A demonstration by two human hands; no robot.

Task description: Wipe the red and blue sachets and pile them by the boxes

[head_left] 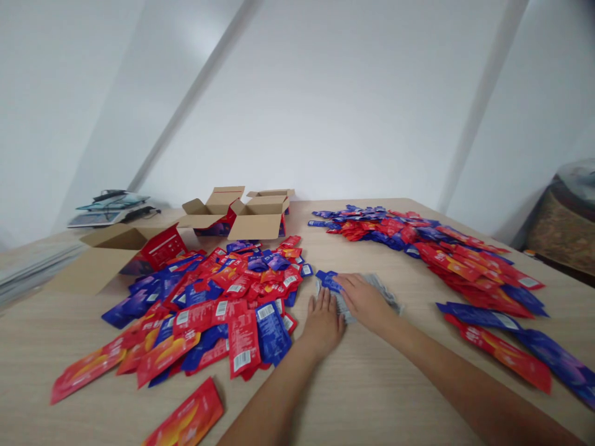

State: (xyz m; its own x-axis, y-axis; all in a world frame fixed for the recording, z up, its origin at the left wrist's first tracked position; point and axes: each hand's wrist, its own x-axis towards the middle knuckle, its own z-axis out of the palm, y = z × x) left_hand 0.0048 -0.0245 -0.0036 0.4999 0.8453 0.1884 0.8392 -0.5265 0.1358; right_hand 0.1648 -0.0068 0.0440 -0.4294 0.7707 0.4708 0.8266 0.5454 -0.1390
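Note:
Near the middle of the wooden table, a grey, printed plastic wrapper lies flat, with a blue packet at its upper left. My left hand rests palm down at the wrapper's lower left edge, fingers spread. My right hand lies over the wrapper, its fingertips at the blue packet; whether it grips the packet is unclear. A large heap of red and blue packets is just left of my hands. Another long pile stretches along the right side.
Open cardboard boxes stand behind the left heap, and another open box is at the left. Folders are stacked at the back left. Loose packets lie at the right, and one red packet is at the front. A brown object is beyond the right edge.

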